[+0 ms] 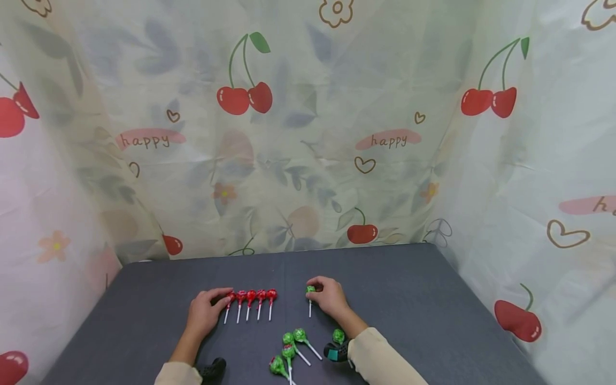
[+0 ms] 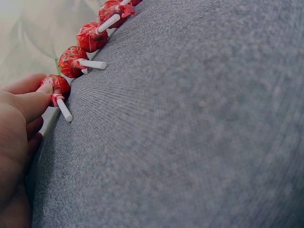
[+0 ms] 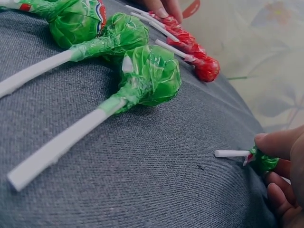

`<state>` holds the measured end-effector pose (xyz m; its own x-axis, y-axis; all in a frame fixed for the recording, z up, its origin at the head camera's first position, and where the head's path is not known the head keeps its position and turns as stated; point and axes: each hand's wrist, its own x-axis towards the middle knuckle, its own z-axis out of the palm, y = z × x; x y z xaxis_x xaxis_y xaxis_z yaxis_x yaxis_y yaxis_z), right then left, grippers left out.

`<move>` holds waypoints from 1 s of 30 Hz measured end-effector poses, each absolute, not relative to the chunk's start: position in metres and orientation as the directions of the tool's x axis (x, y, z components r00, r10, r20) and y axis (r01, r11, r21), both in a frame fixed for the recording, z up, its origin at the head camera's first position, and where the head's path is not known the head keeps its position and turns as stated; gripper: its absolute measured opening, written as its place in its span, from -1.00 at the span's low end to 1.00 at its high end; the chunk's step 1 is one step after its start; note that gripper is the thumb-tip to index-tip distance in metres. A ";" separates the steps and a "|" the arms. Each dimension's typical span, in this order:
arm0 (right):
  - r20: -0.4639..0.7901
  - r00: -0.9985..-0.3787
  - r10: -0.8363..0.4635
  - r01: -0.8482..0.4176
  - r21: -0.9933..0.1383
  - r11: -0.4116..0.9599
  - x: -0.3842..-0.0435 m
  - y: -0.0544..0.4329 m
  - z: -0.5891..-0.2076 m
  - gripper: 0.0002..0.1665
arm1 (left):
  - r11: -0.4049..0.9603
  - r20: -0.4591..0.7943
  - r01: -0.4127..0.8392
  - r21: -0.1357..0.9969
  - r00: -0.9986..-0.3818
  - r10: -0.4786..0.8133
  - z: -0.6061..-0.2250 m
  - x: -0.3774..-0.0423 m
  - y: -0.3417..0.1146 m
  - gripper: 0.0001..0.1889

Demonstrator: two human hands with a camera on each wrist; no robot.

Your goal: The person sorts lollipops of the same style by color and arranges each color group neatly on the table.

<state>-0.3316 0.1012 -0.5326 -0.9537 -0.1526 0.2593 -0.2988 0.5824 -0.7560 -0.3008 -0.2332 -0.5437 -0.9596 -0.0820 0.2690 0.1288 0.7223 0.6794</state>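
Note:
Several red-wrapped lollipops (image 1: 251,297) form a side-by-side row on the dark grey table, white sticks toward me. At the row's left end, my left hand (image 1: 204,311) pinches the head of the outermost red lollipop (image 2: 60,84) between thumb and fingers. To the right of the row, apart from it, my right hand (image 1: 331,297) pinches a green lollipop (image 3: 267,164) by its head; its stick points toward me. Closer to me, several green lollipops (image 1: 288,351) lie in a loose cluster. Another green lollipop (image 1: 339,336) lies beside my right wrist, its stick mostly hidden.
The table (image 1: 385,283) has a grey cloth surface. A cherry-printed curtain (image 1: 298,133) hangs behind it and along both sides. A black band with a wrist camera (image 1: 337,351) sits on my right wrist, and another dark wrist camera (image 1: 213,370) on my left.

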 end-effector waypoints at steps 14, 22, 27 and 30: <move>0.246 -0.957 -0.156 -0.290 -0.759 0.583 -0.332 0.103 -0.533 -0.74 | 0.718 0.245 0.108 0.687 -0.965 -0.089 -0.543 -0.300 -0.232 -0.72; 0.252 -0.954 -0.162 -0.299 -0.756 0.583 -0.333 0.104 -0.534 -0.76 | 0.724 0.251 0.111 0.681 -0.964 -0.088 -0.543 -0.299 -0.232 -0.72; 0.242 -0.954 -0.175 -0.299 -0.775 0.556 -0.335 0.107 -0.535 -0.76 | 0.719 0.252 0.111 0.687 -0.963 -0.092 -0.542 -0.299 -0.232 -0.72; 0.230 -0.956 -0.183 -0.294 -0.781 0.551 -0.335 0.108 -0.535 -0.76 | 0.719 0.252 0.111 0.686 -0.963 -0.092 -0.542 -0.299 -0.232 -0.72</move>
<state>-0.3348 0.1076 -0.5347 -0.9558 -0.1831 0.2300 -0.2936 0.5511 -0.7811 -0.2991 -0.2318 -0.5425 -0.9632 -0.0923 0.2522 0.1108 0.7188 0.6863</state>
